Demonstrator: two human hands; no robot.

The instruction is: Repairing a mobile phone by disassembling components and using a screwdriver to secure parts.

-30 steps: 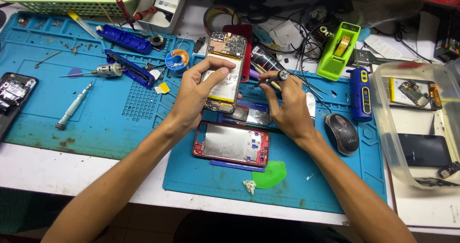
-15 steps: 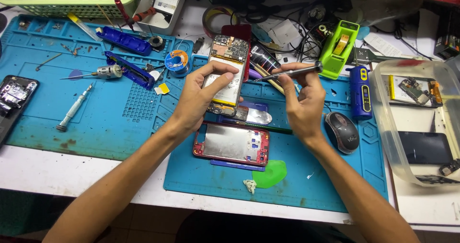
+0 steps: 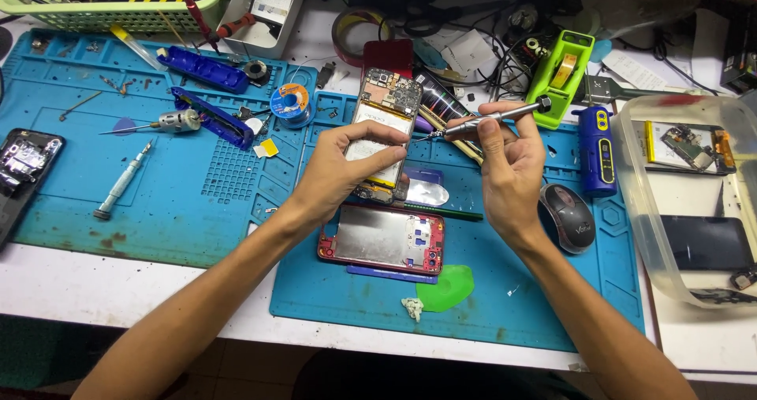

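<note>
Your left hand was clamped on the opened phone, fingers wrapped over its long edges, holding it tilted above the blue mat on the worktop. Your right hand was pinched shut on a slim precision screwdriver, its tip at the phone's right edge. Judged: the phone looked light and stiff but fragile, with bare board and battery exposed, so the frame edges were the safe place to hold. The screwdriver looked thin and likely to roll; the knurled shaft suited a fingertip grip. A red back cover lay just below your left hand.
</note>
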